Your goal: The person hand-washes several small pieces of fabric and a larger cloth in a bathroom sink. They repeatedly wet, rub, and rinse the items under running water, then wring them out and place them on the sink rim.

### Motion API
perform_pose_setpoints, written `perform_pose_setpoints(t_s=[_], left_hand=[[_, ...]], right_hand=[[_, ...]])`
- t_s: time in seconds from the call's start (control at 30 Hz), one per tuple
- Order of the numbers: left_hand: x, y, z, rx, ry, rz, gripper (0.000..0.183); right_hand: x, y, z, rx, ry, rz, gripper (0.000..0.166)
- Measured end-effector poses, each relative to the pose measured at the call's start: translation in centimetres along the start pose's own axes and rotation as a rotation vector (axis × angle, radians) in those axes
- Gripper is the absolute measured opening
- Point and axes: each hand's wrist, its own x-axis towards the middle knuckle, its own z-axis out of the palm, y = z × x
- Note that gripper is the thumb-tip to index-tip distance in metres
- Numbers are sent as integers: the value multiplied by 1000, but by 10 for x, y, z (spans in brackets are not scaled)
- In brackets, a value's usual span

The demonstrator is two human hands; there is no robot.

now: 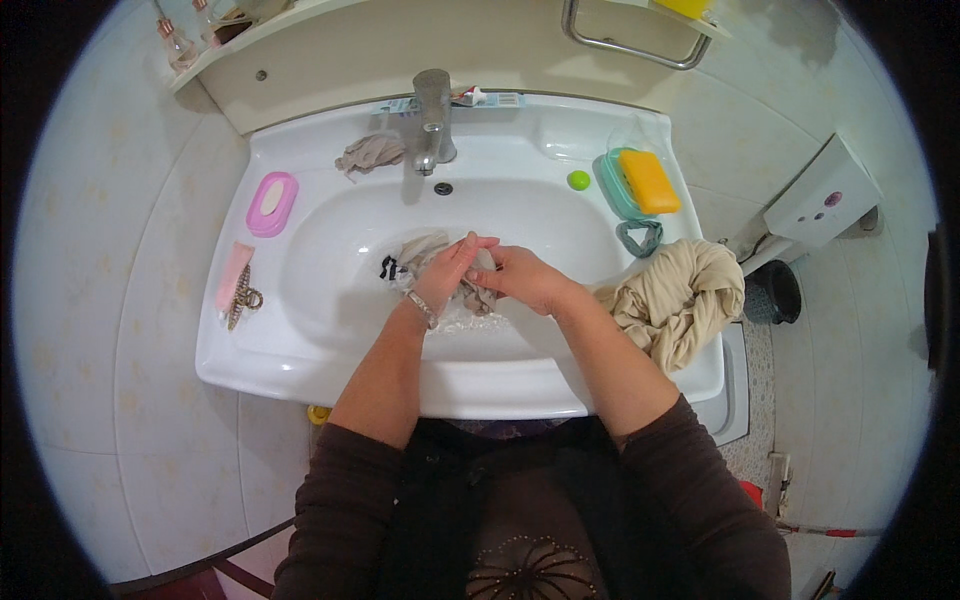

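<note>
Both hands are together low in the white washbasin (pixel 330 262), over shallow water. Between them is a wet beige-grey cloth (pixel 482 298); more of it spreads behind my left hand (pixel 448 271), next to a small black-and-white striped piece (pixel 388 267). My left hand is held edge-up against the cloth, and how firmly it grips is partly hidden. My right hand (pixel 527 279) pinches the cloth between thumb and fingers. A bracelet (pixel 424 309) circles my left wrist. Above the basin stands a chrome faucet (pixel 433 120).
Along the left rim lie a pink soap dish (pixel 262 220), a pink tube (pixel 235 271) and a hair claw (pixel 244 300). A crumpled grey cloth (pixel 371 154) sits beside the faucet. At right are a yellow soap bar (pixel 649 182), a green ball (pixel 578 180), a teal hair band (pixel 640 238) and bunched beige fabric (pixel 675 300).
</note>
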Motion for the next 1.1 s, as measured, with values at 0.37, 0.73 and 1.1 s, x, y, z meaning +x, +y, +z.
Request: perform_pose_setpoints(t_s=[0.37, 0.73, 1.1], left_hand=[[-16, 21, 40, 112, 27, 26, 52], [-25, 25, 3, -80, 34, -433, 27], [-17, 5, 19, 1102, -179, 105, 23]], right_hand=[[-3, 6, -8, 795, 214, 47, 37], [-6, 15, -17, -632, 317, -776, 59], [9, 51, 2, -835, 115, -273, 27]])
